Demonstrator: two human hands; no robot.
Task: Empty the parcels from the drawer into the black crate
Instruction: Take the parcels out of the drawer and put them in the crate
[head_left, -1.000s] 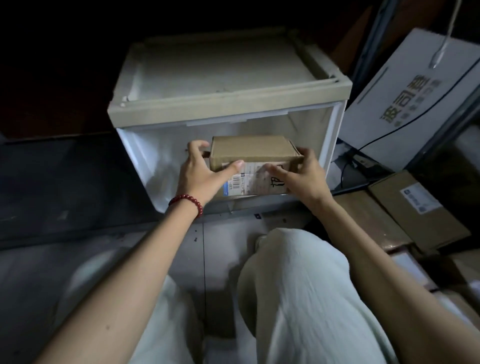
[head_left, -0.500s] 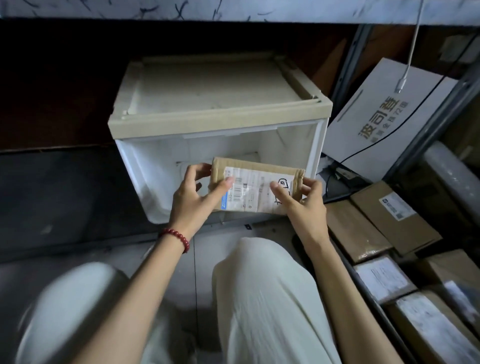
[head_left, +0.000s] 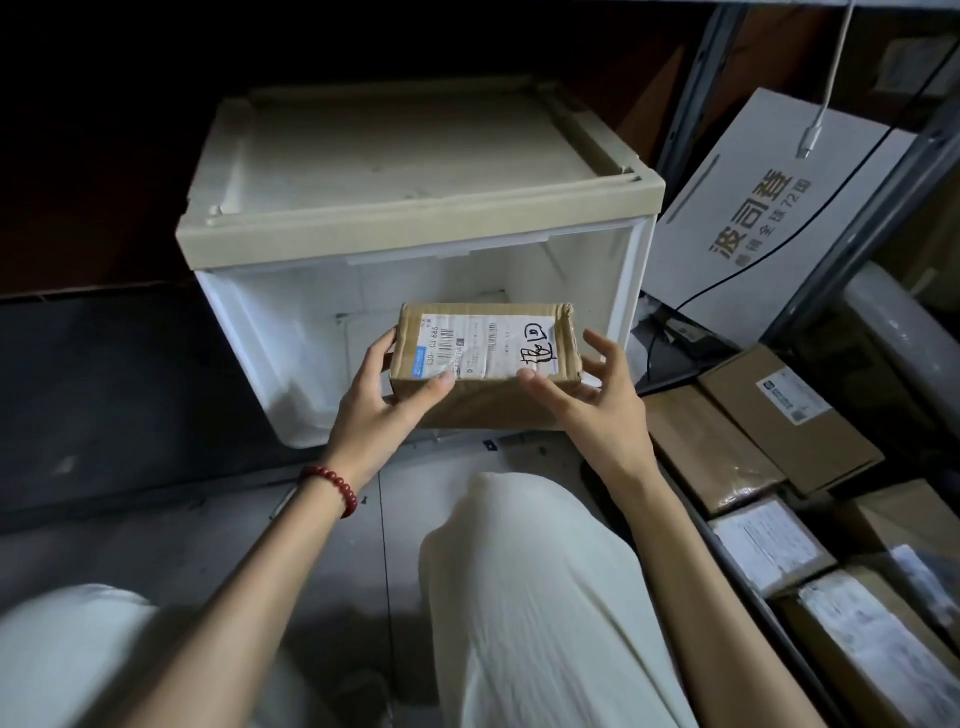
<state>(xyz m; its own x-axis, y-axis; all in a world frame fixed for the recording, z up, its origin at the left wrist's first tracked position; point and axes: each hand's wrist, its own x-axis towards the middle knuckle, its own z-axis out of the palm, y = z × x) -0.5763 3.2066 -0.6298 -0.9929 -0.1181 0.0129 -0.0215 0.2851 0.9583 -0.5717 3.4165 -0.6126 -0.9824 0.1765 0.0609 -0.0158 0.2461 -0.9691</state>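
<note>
Head view looks down at a cardboard parcel (head_left: 485, 358) held in front of the open white drawer (head_left: 415, 291), label side up with a barcode and black handwriting on it. The left hand (head_left: 387, 405) grips the parcel's left end, thumb on top. The right hand (head_left: 589, 392) supports the right end with its thumb on the label and its fingers spread loosely. To the right of the drawer more parcels (head_left: 769, 431) lie packed together in the black crate (head_left: 737, 561). A red bead bracelet (head_left: 335, 486) circles the left wrist.
</note>
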